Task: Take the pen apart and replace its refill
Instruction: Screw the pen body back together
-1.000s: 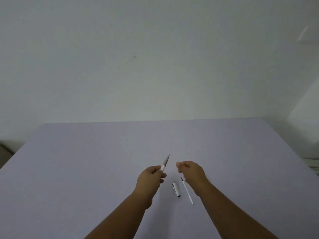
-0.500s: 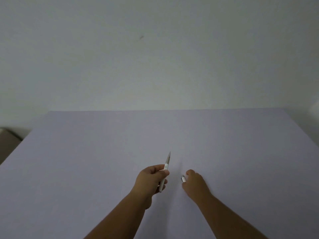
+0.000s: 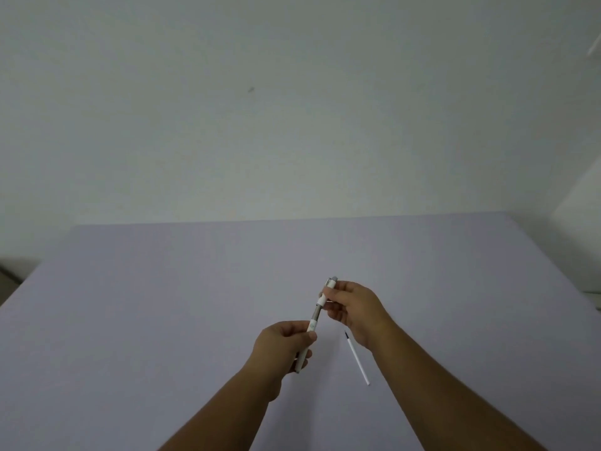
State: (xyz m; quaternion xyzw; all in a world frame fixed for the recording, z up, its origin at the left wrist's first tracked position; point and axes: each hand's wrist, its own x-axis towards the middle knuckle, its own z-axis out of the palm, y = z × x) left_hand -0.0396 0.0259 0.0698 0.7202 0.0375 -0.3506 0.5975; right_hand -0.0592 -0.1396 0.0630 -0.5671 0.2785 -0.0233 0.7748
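My left hand (image 3: 282,344) grips the white pen body (image 3: 311,326), which points up and away from me, its grey front section showing above my fingers. My right hand (image 3: 353,307) pinches the white pen cap (image 3: 327,291) with its metal clip, and the cap sits over the pen's tip end. A thin white refill (image 3: 357,358) with a dark tip lies flat on the table just below my right wrist, touching neither hand.
The pale lilac table (image 3: 162,320) stretches to a plain white wall. Its left edge drops off at the far left, and a white ledge shows past the right edge.
My right hand picked the cap up from the table and brought it onto the pen's tip. The left hand kept its hold on the pen. The view shifted slightly.
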